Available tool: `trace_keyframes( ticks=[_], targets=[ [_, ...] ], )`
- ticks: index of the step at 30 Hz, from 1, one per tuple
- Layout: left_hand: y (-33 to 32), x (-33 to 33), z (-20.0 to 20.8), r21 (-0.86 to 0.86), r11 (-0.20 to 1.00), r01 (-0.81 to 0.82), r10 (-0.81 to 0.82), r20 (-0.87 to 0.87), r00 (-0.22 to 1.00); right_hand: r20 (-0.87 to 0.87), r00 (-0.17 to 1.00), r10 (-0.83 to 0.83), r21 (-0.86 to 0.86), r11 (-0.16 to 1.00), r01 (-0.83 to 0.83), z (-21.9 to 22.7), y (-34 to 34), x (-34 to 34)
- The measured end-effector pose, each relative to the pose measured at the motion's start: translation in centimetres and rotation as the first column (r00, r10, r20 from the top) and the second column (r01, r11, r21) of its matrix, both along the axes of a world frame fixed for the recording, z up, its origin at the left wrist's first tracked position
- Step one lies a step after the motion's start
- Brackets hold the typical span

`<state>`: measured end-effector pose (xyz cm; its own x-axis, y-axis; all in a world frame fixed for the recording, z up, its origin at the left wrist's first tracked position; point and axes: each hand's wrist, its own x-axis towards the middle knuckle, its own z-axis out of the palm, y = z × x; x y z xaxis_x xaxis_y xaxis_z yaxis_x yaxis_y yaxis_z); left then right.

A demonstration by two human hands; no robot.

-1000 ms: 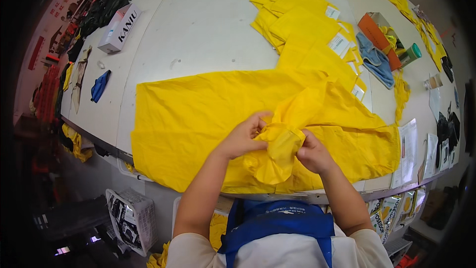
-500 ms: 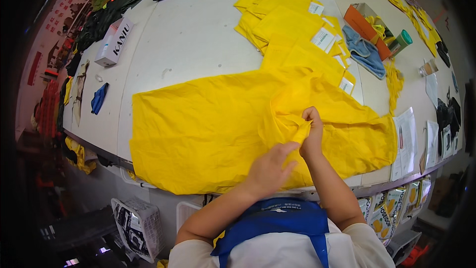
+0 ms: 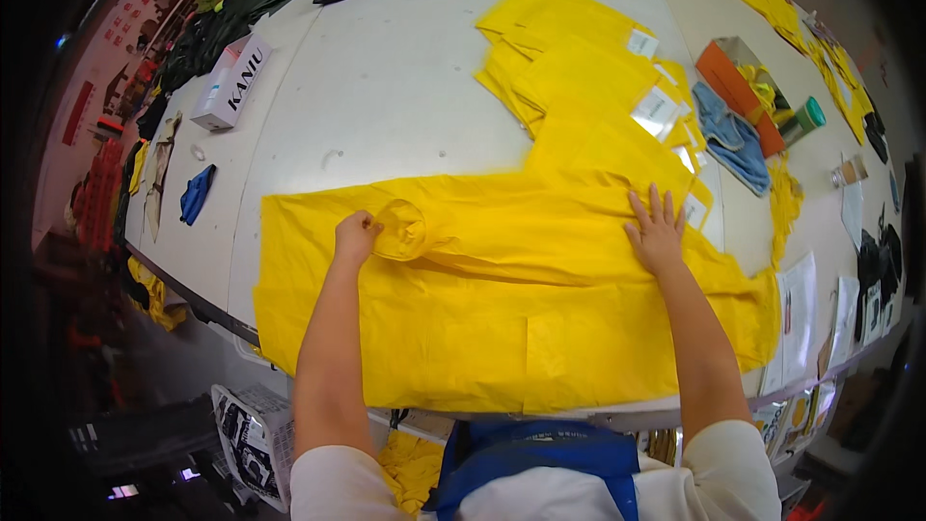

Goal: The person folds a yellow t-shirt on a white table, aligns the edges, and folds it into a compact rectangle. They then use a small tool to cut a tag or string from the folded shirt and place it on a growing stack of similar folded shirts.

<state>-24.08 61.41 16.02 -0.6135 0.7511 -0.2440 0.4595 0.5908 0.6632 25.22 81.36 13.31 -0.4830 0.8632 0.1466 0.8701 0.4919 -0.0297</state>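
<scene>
A yellow raincoat (image 3: 444, 347) lies spread across the near side of the table. One of its sleeves stretches sideways over the body, with its round cuff (image 3: 399, 229) opening upward at the left. My left hand (image 3: 357, 237) pinches the edge of that cuff. At the other end of the sleeve, near the shoulder, my right hand (image 3: 658, 233) lies flat on the fabric with its fingers spread. Beyond it, folded yellow garments (image 3: 579, 68) with white labels are stacked and overlap the raincoat's far edge.
On the left stand a white box (image 3: 231, 82) and a small blue cloth piece (image 3: 197, 195). To the right are a blue cloth (image 3: 730, 140), an orange box (image 3: 741, 92), a green-capped container (image 3: 803, 122) and papers (image 3: 797, 323). A white basket (image 3: 253, 444) sits below the table edge.
My left hand has moved left with the cuff, and the sleeve now lies stretched out. My right hand has let go of the bunched fabric and moved right and up, flattening onto the raincoat.
</scene>
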Motion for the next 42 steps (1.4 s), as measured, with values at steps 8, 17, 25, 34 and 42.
trace_keyframes(
  ticks=[8, 17, 25, 34, 42],
  targets=[
    [-3.7, 14.0, 2.3, 0.355, 0.935, -0.015, 0.015, 0.001, 1.0, -0.318, 0.942, 0.107, -0.136, 0.978, -0.157, 1.5, 3.7, 0.3],
    [-0.1, 13.0, -3.0, 0.165, 0.977, 0.135, -0.018, -0.569, 0.822, -0.484, 0.866, 0.127, -0.33, 0.89, -0.315, 1.6, 7.2, -1.7],
    [1.4, 10.5, -4.4, 0.504, 0.863, 0.034, 0.137, -0.298, 0.945, -0.474, 0.879, 0.058, -0.449, 0.842, -0.298, 3.4, 7.0, -2.1],
    [-4.6, 2.4, 0.0, 0.522, 0.844, -0.127, 0.06, 0.143, 0.988, -0.293, 0.956, -0.003, -0.524, 0.837, -0.158, 5.3, 8.8, -1.1],
    [-4.7, 1.6, 1.4, 0.214, 0.972, 0.094, -0.08, -0.072, 0.994, -0.422, 0.893, 0.155, -0.146, 0.961, -0.236, 1.2, 6.6, -3.2]
  ],
)
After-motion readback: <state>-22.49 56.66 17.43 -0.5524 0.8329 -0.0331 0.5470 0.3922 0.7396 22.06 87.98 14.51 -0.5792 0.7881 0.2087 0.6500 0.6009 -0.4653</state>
